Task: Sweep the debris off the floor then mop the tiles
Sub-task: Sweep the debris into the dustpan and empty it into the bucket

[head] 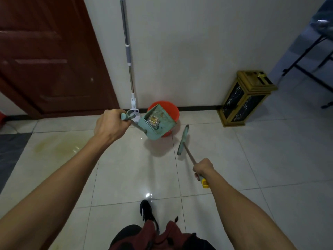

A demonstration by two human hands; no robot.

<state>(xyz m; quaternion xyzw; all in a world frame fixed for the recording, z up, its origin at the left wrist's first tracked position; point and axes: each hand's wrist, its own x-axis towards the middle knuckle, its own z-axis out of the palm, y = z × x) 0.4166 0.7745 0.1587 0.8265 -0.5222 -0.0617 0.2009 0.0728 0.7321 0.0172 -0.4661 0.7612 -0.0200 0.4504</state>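
Far left, near the door: yellowish stain [54, 147] on the floor tiles [126, 177], unmopped. Left hand [110, 126] curled tight round the dustpan handle, holding the green dustpan [158, 123] lifted and tilted in front of the orange bucket [169, 109] by the wall's foot. In the pan, debris [153, 120], seemingly crumpled foil or wrapper, hard to tell. Behind, mop [128, 56] leaning upright against the wall. Right hand [203, 167] gripping the broom [183, 140] near its yellow-capped end, shaft running away toward the wall, head low, just right of the pan. Bucket nearest the left hand, straight ahead.
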